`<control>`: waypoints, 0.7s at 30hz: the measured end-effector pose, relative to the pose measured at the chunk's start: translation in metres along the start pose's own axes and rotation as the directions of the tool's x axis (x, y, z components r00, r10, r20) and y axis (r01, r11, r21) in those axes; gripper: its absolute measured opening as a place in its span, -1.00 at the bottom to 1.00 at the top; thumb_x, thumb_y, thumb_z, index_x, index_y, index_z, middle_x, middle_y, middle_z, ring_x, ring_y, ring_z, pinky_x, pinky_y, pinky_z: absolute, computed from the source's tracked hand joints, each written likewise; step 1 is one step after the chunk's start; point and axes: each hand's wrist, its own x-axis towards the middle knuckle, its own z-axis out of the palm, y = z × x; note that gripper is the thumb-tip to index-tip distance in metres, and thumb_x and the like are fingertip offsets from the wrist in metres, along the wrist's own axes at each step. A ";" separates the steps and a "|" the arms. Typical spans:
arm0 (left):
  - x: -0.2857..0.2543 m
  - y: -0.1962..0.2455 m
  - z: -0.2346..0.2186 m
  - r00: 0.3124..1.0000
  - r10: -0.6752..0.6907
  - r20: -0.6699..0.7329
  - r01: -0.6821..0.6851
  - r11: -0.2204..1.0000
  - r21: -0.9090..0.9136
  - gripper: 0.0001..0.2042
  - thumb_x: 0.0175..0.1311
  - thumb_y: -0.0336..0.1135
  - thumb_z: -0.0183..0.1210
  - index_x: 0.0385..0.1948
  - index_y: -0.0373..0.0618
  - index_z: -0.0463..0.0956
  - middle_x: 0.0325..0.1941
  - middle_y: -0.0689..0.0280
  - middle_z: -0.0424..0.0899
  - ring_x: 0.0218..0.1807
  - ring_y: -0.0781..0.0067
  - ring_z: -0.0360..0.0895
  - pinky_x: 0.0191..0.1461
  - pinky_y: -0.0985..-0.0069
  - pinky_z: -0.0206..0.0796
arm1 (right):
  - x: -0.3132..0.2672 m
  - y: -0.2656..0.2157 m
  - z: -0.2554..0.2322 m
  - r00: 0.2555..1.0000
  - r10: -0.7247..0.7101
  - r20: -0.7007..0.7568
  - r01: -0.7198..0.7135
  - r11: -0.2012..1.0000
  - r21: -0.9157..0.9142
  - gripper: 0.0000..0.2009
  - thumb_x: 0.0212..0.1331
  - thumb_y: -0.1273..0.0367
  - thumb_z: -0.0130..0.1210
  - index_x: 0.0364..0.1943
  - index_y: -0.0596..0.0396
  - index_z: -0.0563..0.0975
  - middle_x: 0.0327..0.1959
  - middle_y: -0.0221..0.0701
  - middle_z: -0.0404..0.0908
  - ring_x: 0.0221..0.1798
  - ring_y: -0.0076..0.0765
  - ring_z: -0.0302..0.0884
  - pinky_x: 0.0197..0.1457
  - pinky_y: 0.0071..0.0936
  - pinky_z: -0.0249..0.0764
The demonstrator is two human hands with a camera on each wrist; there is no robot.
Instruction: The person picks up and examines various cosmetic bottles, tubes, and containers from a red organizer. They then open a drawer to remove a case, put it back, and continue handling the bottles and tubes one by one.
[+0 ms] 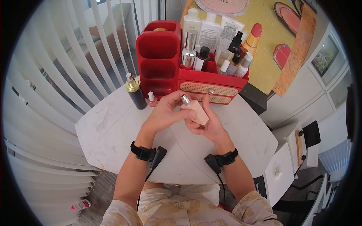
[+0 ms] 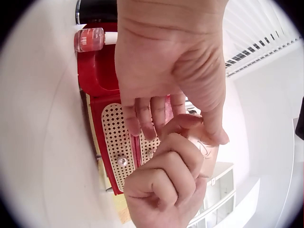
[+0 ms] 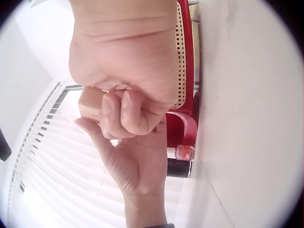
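Observation:
A pale pink, flat-sided bottle with a silver top is held tilted above the white table, close in front of the red organizer. My right hand grips its lower part, fingers curled round it and the thumb up along its side. From the left, my left hand lays its thumb across the bottle's face, with its other fingers behind the silver top. In the left wrist view the bottle is partly covered by the right fingers. The right wrist view shows one end of the bottle beside the left thumb.
A black bottle with a gold collar and a small coral nail polish bottle stand left of the hands. White bottles, droppers and tubes crowd the organizer's right half, above woven-front drawers. Vertical blinds hang at the left.

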 end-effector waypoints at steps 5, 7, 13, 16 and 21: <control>0.003 0.000 0.001 0.991 0.002 -0.132 0.009 0.996 0.087 -0.73 0.18 -0.31 0.49 -0.27 -0.13 0.54 -0.13 0.36 0.69 -0.09 0.57 0.60 -0.03 0.54 0.47 | 0.005 -0.003 0.020 0.994 -0.050 -0.095 0.039 0.993 -0.113 -0.16 0.36 -0.41 -0.65 0.08 -0.05 0.48 -0.38 -0.42 0.56 -0.53 -0.56 0.41 -0.53 -0.57 0.29; 0.002 0.002 0.000 0.978 -0.076 -0.192 0.079 0.997 0.010 -0.72 0.21 -0.27 0.48 -0.36 -0.11 0.49 -0.24 0.34 0.69 -0.28 0.64 0.57 -0.26 0.62 0.41 | 0.006 -0.002 0.025 0.979 -0.079 -0.188 0.039 0.977 -0.208 -0.17 0.38 -0.39 -0.65 0.12 -0.06 0.47 -0.29 -0.38 0.62 -0.46 -0.53 0.51 -0.43 -0.55 0.41; 0.004 0.005 0.003 0.947 -0.125 -0.296 0.134 0.991 0.008 -0.65 0.30 -0.16 0.41 -0.49 -0.05 0.38 -0.51 0.36 0.63 -0.59 0.74 0.42 -0.58 0.71 0.17 | 0.009 0.003 0.014 0.986 -0.079 -0.150 0.034 0.959 -0.282 -0.32 0.54 -0.21 -0.46 0.19 0.06 0.45 -0.08 -0.30 0.66 -0.23 -0.45 0.62 -0.20 -0.45 0.53; 0.003 0.005 0.003 0.937 -0.144 -0.317 0.149 0.989 -0.008 -0.64 0.35 -0.13 0.38 -0.51 -0.04 0.37 -0.55 0.37 0.62 -0.62 0.74 0.41 -0.60 0.72 0.13 | 0.008 0.003 0.012 0.992 -0.085 -0.095 0.058 0.964 -0.260 -0.39 0.57 -0.13 -0.32 0.20 0.13 0.45 -0.03 -0.28 0.66 -0.20 -0.43 0.63 -0.18 -0.44 0.54; 0.004 0.001 -0.002 0.911 -0.133 -0.390 0.164 0.985 0.048 -0.52 0.47 0.04 0.18 -0.62 -0.08 0.41 -0.47 0.27 0.67 -0.44 0.63 0.53 -0.38 0.63 0.31 | 0.007 0.004 0.018 0.987 -0.069 -0.144 0.015 0.939 -0.343 -0.58 0.56 0.09 -0.08 0.19 0.16 0.48 0.00 -0.26 0.70 -0.25 -0.44 0.64 -0.21 -0.48 0.55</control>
